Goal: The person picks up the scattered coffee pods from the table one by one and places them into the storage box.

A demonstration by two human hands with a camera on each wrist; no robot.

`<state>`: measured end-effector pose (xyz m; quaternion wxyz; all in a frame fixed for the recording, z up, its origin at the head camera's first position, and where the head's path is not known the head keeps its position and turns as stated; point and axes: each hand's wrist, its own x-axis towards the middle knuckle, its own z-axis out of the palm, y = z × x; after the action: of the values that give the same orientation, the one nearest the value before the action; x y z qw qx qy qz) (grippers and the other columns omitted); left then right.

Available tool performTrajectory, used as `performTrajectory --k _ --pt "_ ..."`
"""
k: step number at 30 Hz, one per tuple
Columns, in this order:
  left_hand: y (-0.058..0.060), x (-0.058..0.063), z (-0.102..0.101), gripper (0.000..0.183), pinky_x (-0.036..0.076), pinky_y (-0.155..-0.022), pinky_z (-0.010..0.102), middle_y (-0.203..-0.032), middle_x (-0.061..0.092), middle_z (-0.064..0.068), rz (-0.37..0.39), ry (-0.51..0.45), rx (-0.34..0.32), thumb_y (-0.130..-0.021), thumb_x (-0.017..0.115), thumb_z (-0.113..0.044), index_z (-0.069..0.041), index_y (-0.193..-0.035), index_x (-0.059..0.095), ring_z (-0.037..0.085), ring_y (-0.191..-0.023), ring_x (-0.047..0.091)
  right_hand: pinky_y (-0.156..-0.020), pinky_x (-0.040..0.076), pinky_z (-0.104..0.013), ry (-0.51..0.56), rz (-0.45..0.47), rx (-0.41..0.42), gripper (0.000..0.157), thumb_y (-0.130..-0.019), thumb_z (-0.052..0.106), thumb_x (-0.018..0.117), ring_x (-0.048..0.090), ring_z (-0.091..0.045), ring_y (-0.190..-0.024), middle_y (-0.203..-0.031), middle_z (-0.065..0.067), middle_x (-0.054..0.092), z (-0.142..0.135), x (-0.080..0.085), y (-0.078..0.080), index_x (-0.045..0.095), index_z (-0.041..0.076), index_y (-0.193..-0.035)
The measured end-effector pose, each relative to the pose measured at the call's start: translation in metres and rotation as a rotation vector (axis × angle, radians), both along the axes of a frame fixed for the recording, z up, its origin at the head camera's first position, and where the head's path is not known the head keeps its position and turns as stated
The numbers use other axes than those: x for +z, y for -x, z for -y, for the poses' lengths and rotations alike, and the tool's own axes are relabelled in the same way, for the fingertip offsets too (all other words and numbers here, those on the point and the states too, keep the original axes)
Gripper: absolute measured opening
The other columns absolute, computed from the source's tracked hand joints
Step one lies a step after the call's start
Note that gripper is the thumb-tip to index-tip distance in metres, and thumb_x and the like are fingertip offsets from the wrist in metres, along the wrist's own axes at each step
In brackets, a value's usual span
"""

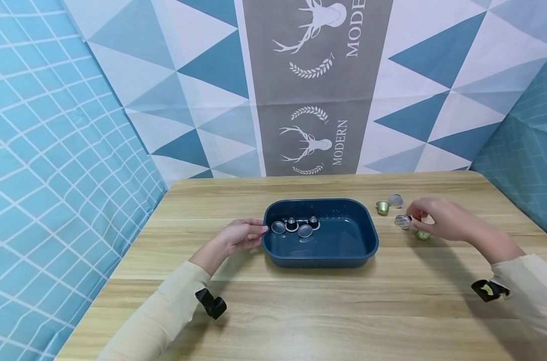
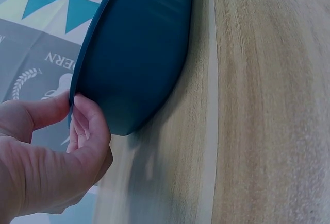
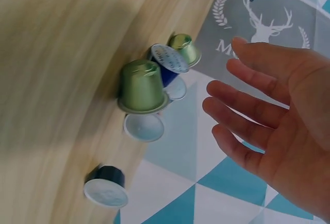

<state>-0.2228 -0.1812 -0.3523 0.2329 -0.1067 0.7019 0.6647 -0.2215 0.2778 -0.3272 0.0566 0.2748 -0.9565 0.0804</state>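
Observation:
A dark blue rectangular tray (image 1: 320, 261) stands on the table; in the left wrist view its outer wall (image 2: 139, 44) fills the top. My left hand (image 1: 244, 234) pinches the tray's left rim between thumb and fingers. Several coffee capsules lie inside, such as a dark one (image 1: 313, 222) and one with its silver lid up (image 1: 305, 231). My right hand (image 3: 278, 95) reaches over a loose group of capsules, fingers spread and relaxed, holding nothing. Beside it are a green capsule (image 3: 142, 86), a blue capsule (image 3: 169, 69) and a smaller-looking green capsule (image 3: 183, 49).
Apart from the group lies a dark capsule (image 3: 106, 185) with a pale lid. A gold-green capsule (image 1: 382, 207) stands right of the tray, next to a silver-lidded one (image 1: 396, 201). Patterned cloth (image 1: 309, 90) hangs behind the wooden table (image 1: 300, 311).

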Motion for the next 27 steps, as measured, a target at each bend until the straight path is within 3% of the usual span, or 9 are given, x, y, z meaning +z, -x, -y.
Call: performTrajectory --k 9,17,27 --pt "0.000 -0.001 -0.001 0.041 0.053 -0.070 0.019 -0.088 0.061 -0.002 0.004 0.018 0.005 -0.094 0.059 -0.009 0.002 -0.132 0.046 0.005 -0.071 0.056 -0.069 0.051 -0.034 0.017 0.069 -0.009 0.017 -0.080 0.013 0.075 0.061 -0.016 -0.084 -0.091 0.001 0.068 -0.011 -0.014 0.000 0.067 0.010 -0.095" --pt "0.000 0.001 -0.003 0.038 0.052 -0.068 0.018 -0.077 0.058 -0.005 -0.006 0.019 -0.010 -0.094 0.058 -0.007 0.003 -0.129 0.047 0.003 -0.062 0.050 -0.066 0.051 -0.031 0.017 0.042 0.043 0.019 -0.077 0.009 0.077 0.062 -0.015 -0.081 -0.089 0.002 0.067 -0.018 -0.023 0.001 0.067 0.010 -0.093" --pt "0.001 0.003 -0.003 0.040 0.052 -0.072 0.019 -0.082 0.058 -0.004 0.005 0.032 -0.013 -0.095 0.058 -0.009 0.002 -0.131 0.046 0.004 -0.067 0.051 -0.063 0.049 -0.028 0.028 0.040 0.049 0.021 -0.073 0.007 0.079 0.057 -0.010 -0.074 -0.087 0.001 0.067 -0.023 -0.032 0.004 0.067 0.008 -0.089"
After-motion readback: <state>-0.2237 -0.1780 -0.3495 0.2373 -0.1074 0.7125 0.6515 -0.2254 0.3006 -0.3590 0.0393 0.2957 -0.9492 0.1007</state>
